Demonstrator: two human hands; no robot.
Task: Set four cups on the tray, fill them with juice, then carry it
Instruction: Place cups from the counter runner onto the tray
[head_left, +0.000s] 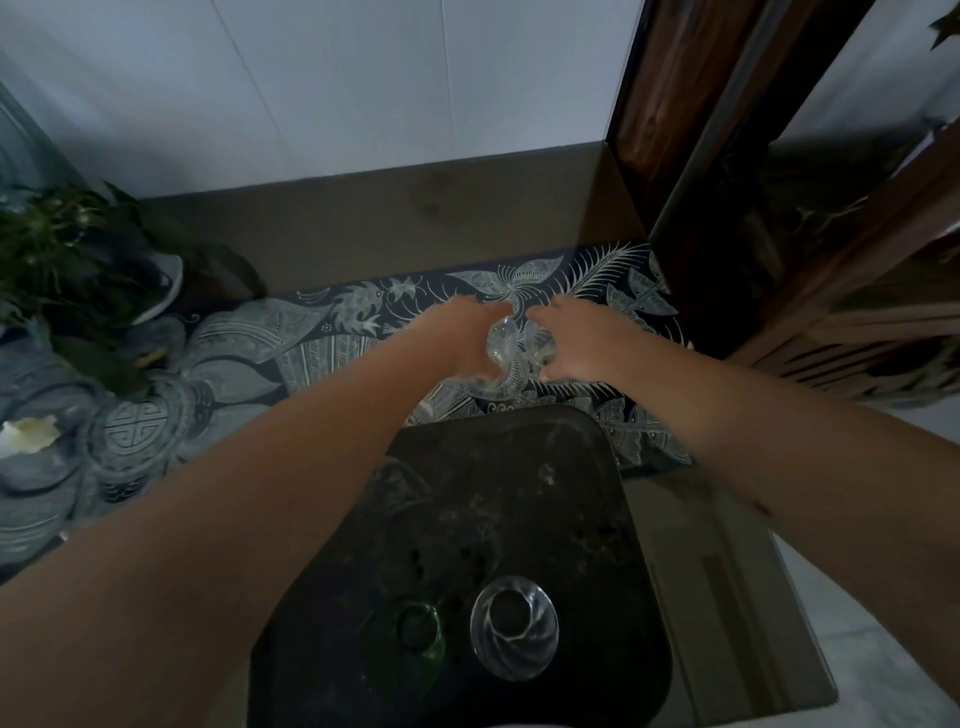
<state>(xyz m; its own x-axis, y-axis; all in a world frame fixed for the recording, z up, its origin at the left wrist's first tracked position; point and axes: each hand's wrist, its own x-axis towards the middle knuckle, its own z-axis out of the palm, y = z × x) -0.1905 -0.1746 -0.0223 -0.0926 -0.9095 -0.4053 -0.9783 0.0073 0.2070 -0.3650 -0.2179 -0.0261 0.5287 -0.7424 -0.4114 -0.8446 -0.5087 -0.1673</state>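
Both hands meet at frame centre on the patterned cloth (332, 338): left hand (462, 338) wrapped round a clear cup (501, 340), right hand (576, 338) apparently closing on a second clear cup (540, 345), though blur hides its fingers. Step judged cup-setting, half done: the dark tray (597, 467) at lower centre holds a green cup (415, 626) and a clear swirled cup (514, 626). Next move: draw both cups back over the tray's far rim onto its bare upper half; wooden frame (701, 208) crowds the right, potted plant (67, 270) stands well left.

Both forearms cut by the bottom edge; fingers of left hand (470, 332) and right hand (576, 338) blurred around clear glasses (514, 340), grip unclear; tray (519, 467) near edge cropped; plant (67, 270) cut off left
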